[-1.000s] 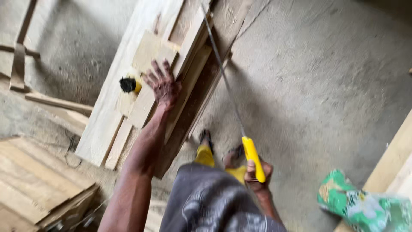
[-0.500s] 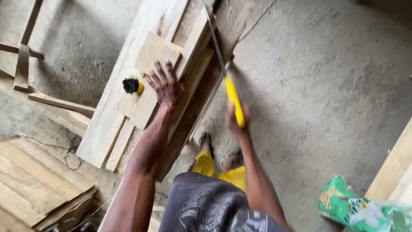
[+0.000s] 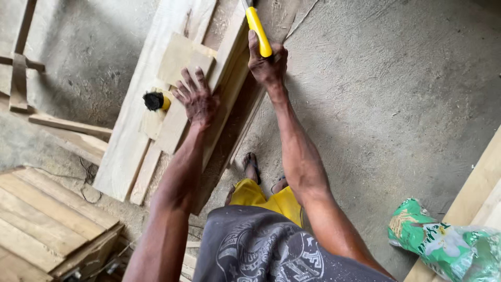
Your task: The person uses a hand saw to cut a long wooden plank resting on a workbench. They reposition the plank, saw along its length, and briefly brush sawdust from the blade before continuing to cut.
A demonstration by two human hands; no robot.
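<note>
Fingers of the right hand point(image 3: 267, 65) are clenched around the yellow saw handle point(image 3: 258, 30) at the top of the stacked planks point(image 3: 229, 78). The left hand point(image 3: 197, 98) lies flat, fingers spread, on a plank, near a black brush point(image 3: 155, 101).

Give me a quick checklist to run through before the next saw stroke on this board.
1. Right hand closed firmly on the saw's yellow handle: ok.
2. Left hand pressed flat on the board, fingers spread: ok.
3. Left hand apart from the saw handle: ok.
4. Saw blade seated in the cut: cannot tell, blade is out of view.
5. Feet on the concrete floor, back from the board's end: ok.
6. Black-and-yellow brush beside the left hand, off the cut line: ok.
</note>
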